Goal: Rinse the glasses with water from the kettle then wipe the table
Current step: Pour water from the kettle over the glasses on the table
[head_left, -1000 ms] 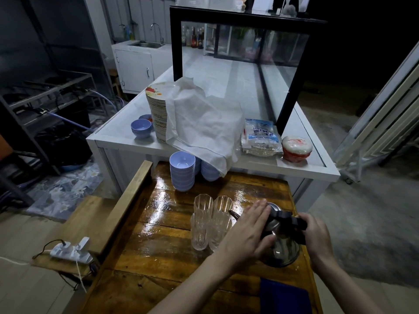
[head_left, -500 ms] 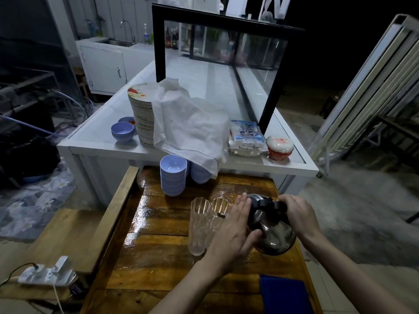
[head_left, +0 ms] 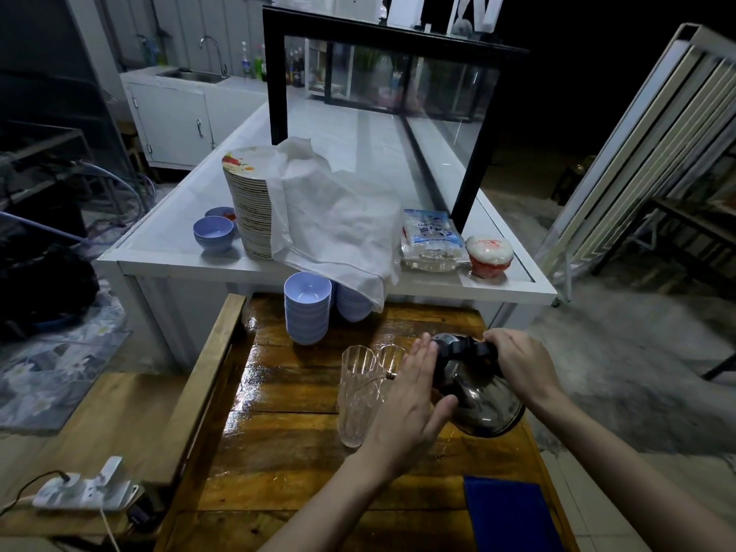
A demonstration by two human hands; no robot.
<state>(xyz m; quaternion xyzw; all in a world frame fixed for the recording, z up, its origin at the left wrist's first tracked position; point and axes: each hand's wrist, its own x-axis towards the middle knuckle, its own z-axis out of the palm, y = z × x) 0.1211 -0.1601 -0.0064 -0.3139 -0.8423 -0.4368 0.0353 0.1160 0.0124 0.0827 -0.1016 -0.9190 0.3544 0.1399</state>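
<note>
The wet, shiny wooden worktop (head_left: 302,444) holds tall ribbed clear glasses (head_left: 355,396). The round dark kettle (head_left: 478,396) tips toward them, spout over a rim. The right hand (head_left: 521,362) is wrapped tight round its black handle. The left hand (head_left: 410,404) lies flat, fingers straight, against the kettle's side.

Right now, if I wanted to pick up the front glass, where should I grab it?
Hold the front glass around its middle, coming from the left. It stands upright, tall and ribbed. Another glass stands behind it, and the left hand and tilted kettle crowd its right side.
</note>
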